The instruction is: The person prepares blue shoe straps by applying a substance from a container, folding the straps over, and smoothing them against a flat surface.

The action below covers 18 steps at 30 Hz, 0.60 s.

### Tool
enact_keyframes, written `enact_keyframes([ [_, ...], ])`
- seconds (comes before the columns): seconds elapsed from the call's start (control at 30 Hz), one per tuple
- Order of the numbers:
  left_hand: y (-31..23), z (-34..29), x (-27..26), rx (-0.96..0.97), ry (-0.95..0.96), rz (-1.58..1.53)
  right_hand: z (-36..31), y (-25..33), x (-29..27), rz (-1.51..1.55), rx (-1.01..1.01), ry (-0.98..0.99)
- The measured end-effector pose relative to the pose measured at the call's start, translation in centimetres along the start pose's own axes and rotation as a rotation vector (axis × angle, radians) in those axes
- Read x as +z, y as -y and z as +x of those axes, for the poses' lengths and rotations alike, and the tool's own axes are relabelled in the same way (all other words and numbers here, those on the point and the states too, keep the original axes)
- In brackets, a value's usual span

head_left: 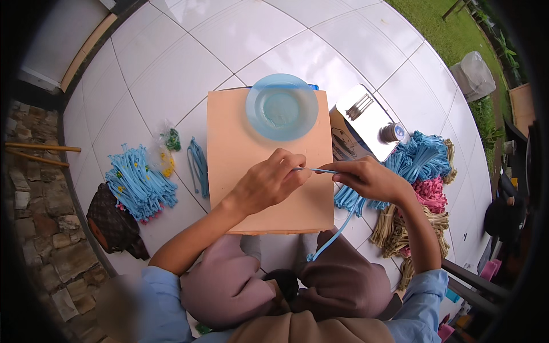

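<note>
A thin light-blue cord (337, 235) is stretched level between my hands above the peach-coloured low table (269, 214). My left hand (271, 178) is closed in a pinch on one end, and that tip is mostly hidden by the fingers. A short way to the right, my right hand (367, 178) pinches the same cord between thumb and fingers. From beneath the right hand its tail hangs down to a knotted or looped end above my lap. Beyond both hands, a translucent blue bowl (281, 107) sits at the table's far side.
Left of the table lie a small blue cord bundle (198, 166), a larger blue pile (142, 180), small bags of beads (170, 140) and a dark brown bag (111, 220). To the right stand a white-topped tin (366, 114) and heaped blue, pink (430, 193) and beige cords (392, 231).
</note>
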<state>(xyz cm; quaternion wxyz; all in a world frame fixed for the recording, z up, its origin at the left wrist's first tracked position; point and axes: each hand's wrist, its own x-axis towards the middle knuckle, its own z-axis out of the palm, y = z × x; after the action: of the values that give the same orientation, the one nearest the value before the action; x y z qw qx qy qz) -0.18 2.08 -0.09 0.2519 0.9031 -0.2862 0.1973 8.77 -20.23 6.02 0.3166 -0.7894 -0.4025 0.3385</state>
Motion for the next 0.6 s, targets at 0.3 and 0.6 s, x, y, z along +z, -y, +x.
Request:
enact_keyframes([
  [0.3,1.5,0.0,-0.5,-0.155,0.144,-0.084,0.6,-4.6,-0.1,0.302,-0.085,-0.186],
  [0.6,2.4,-0.3,-0.1,-0.099,0.073,0.116,2.2,-7.3,1.9,0.698,-0.060,-0.388],
])
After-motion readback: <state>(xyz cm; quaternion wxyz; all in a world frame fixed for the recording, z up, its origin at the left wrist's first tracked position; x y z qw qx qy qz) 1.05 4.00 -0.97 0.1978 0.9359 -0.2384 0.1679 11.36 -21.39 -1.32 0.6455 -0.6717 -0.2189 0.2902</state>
